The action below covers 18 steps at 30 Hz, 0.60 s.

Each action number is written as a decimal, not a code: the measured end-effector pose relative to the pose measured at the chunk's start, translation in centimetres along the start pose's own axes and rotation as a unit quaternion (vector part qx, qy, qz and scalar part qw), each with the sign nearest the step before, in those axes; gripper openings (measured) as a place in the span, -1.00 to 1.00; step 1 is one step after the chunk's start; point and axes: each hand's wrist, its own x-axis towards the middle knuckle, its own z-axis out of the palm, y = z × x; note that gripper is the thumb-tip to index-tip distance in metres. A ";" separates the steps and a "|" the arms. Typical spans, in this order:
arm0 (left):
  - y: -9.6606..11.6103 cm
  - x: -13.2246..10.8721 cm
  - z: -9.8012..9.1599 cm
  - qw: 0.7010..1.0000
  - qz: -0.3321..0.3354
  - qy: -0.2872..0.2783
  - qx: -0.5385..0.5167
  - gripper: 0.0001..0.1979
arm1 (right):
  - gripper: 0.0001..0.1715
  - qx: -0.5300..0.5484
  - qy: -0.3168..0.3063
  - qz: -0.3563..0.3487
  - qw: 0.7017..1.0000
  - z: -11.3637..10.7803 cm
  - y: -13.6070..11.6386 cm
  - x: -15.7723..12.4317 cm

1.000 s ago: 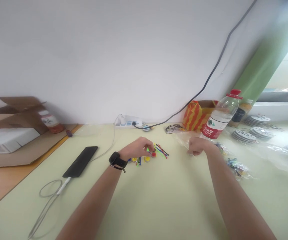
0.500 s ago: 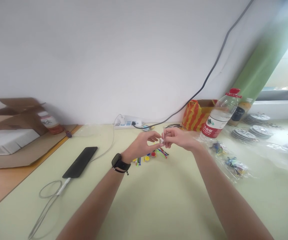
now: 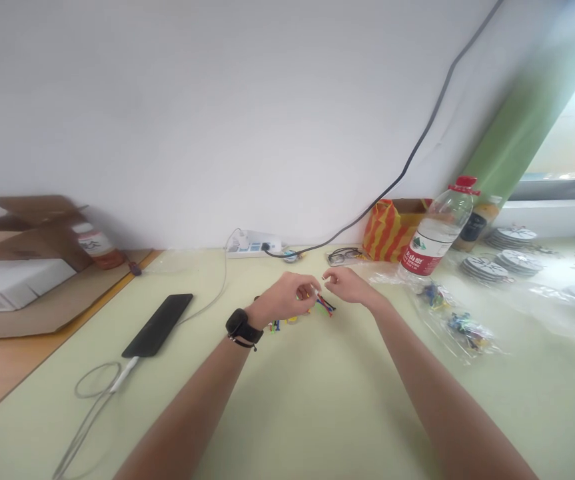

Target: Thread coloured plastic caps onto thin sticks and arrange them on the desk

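"Red and blue strips: position?"

"On the tabletop, near the left hand. Right hand apart from it, fingertips close; cannot tell whether either grips anything."

"Failure mode?"

"Lowering the left hand carelessly could scatter the strips; swinging the right outward might drag the plastic bag."

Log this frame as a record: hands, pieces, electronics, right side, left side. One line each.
left_hand: left hand above the pieces, black watch on wrist; grip unclear
right_hand: right hand, fingertips close to the left hand's; grip unclear
pieces: small coloured pieces, partly hidden by the left hand
electronics: black phone with cable attached; power strip farther back
right_side: red-capped bottle, striped bag, clear-bagged coloured parts, disc stacks
left_side: open brown carton, white box
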 end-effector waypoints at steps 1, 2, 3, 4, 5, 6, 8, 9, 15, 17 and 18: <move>-0.1 0.0 0.1 1.000 0.000 -0.017 0.016 -0.84 | -0.74 -0.015 0.001 0.009 1.000 0.4 0.5 0.1; -0.2 -0.1 0.3 0.999 0.001 -0.031 0.028 -0.87 | -0.77 -0.023 0.000 0.016 1.000 0.7 0.9 0.2; -0.3 -0.1 0.4 0.998 0.001 -0.045 0.035 -0.89 | -0.81 -0.033 -0.002 0.023 0.999 1.1 1.2 0.2; -0.5 -0.1 0.6 0.998 -0.001 -0.059 0.038 -0.90 | -0.85 -0.042 -0.002 0.029 0.999 1.4 1.3 0.2; -0.6 -0.1 0.7 0.996 -0.006 -0.077 0.039 -0.91 | -0.88 -0.050 -0.001 0.033 0.998 1.7 1.4 0.2; -0.8 -0.1 0.9 0.994 -0.014 -0.096 0.040 -0.91 | -0.87 -0.058 0.001 0.037 0.998 2.0 1.4 0.2; -1.1 -0.1 1.1 0.990 -0.035 -0.132 0.043 -0.86 | -0.81 -0.071 0.007 0.041 0.997 2.6 1.1 0.3; -1.3 -0.1 1.2 0.987 -0.044 -0.147 0.047 -0.83 | -0.79 -0.077 0.010 0.042 0.996 2.9 0.8 0.3; -1.9 -0.3 1.7 0.982 -0.061 -0.159 0.086 -0.73 | -0.81 -0.102 0.031 0.040 0.993 4.5 -0.4 0.3; -2.1 -0.4 1.5 0.981 -0.059 -0.160 0.090 -0.72 | -0.81 -0.105 0.042 0.040 0.993 4.9 -0.5 0.4; -2.2 -0.4 1.3 0.981 -0.057 -0.162 0.087 -0.71 | -0.80 -0.106 0.047 0.041 0.992 5.0 -0.5 0.5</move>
